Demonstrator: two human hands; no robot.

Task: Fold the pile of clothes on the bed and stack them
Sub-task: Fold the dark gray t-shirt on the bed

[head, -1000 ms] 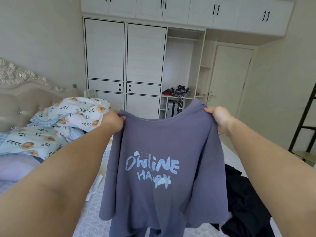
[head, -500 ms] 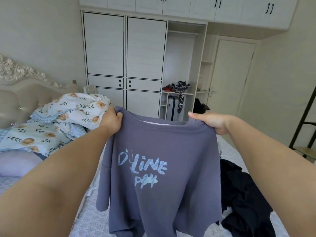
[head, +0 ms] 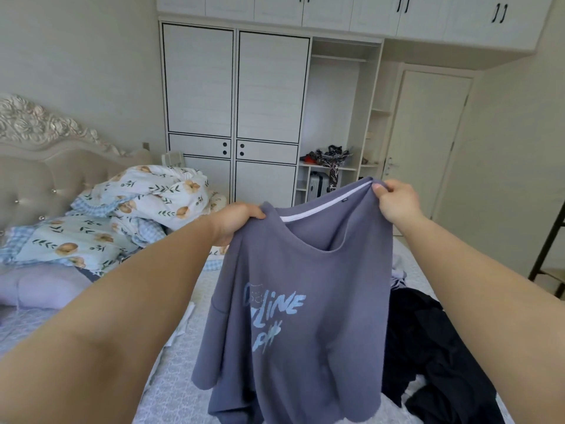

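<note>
A person holds a purple-grey T-shirt [head: 305, 301] up in the air above the bed [head: 183, 356], its front facing the camera with pale blue lettering across the chest. The left hand [head: 237, 218] grips the shirt's shoulder at the left end of the neckline, fingers [head: 255, 213] curled over the cloth. The right hand [head: 397, 203] pinches the other shoulder, thumb and fingers closed on the fabric, and sits higher than the left, toward 1 o'clock, so the neckline slants upward to the right and its white inner band shows. The shirt hangs loose from both hands, one sleeve drooping at 7 o'clock and the hem reaching down to about the level of the bed. At 4 o'clock, just beside the hanging shirt, a heap of black clothes [head: 437, 362] lies crumpled on the bed. At 9 o'clock a floral quilt [head: 146, 197] is bunched against the padded headboard [head: 52, 175], with a lilac pillow [head: 39, 289] below it. At 12 o'clock, well beyond the bed, stands a white wardrobe [head: 235, 96], and in its open section sits a suitcase [head: 319, 185] beneath a shelf of dark items. A closed door [head: 428, 142] is at 1 o'clock.
</note>
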